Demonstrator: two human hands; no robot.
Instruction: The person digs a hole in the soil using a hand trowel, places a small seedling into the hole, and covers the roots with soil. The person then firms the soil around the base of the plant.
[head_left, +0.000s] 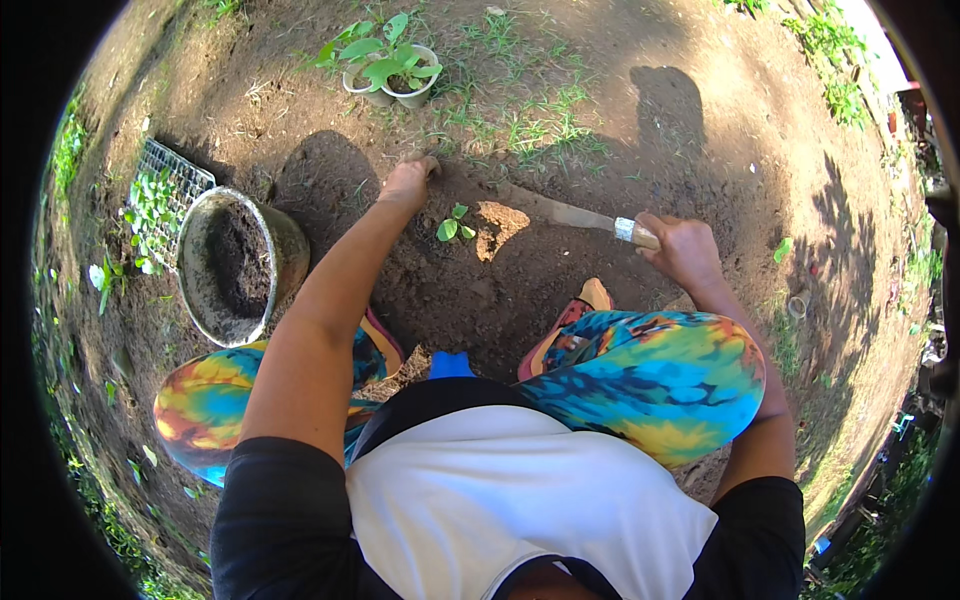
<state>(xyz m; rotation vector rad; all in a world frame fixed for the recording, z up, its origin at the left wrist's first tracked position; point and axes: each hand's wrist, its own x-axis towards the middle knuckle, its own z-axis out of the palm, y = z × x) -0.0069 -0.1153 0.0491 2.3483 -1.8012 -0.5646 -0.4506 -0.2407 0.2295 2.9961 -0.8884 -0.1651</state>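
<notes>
My right hand (681, 246) is closed around the handle of a large knife (574, 214), perhaps a machete, whose long soil-coloured blade lies low over the ground and points left. My left hand (409, 184) is at the soil, up and left of a small green seedling (454, 223); its fingers are curled, and whether they hold anything is hidden. The seedling stands in dark loosened soil (480, 300) between my feet. Beside it, below the blade, is a bright sunlit patch of soil (501, 227).
At the left stands a round bucket (289, 251) with dark soil inside, tilted in view, against a black seedling tray (196, 174) of small plants. Two pots (412, 96) with leafy plants stand ahead, near grass tufts (544, 131). A small cup (799, 304) lies at the right.
</notes>
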